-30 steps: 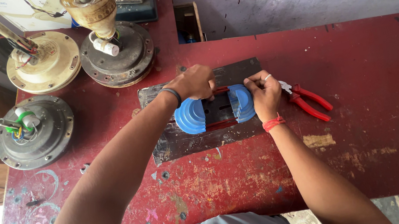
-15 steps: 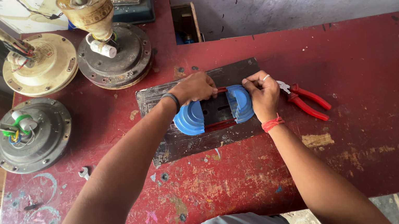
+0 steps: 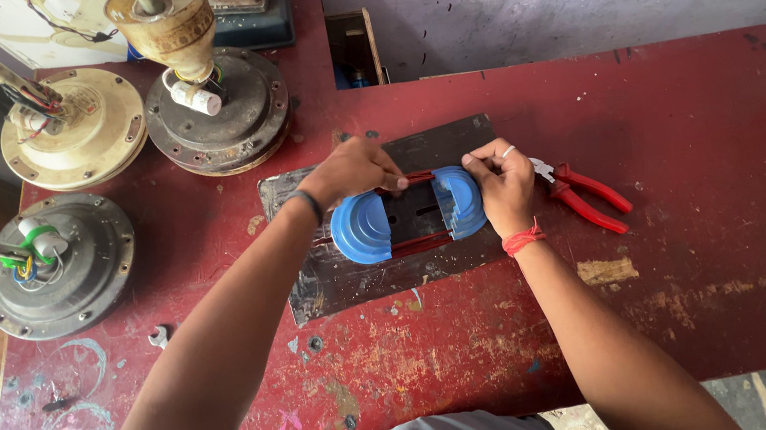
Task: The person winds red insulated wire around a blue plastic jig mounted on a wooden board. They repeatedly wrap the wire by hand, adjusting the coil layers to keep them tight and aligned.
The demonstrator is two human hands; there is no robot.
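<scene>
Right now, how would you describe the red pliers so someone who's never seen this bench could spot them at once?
Start at the worn red table and find the dark metal plate at its middle, where both hands work on two blue half-round formers. Just past the right hand lie the pliers, the only red-handled tool, flat on the table.

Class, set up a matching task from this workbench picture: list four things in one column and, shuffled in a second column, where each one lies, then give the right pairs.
Things:
1. red-handled pliers
2. blue winding former
3. grey fan motor with green wires
4. small spanner

Places:
A. at the bench's left edge
B. between the left hand and right hand, on the dark metal plate
C. just right of the right hand
D. on the red bench, below the grey motor

Pairs: 1-C, 2-B, 3-A, 4-D
</scene>
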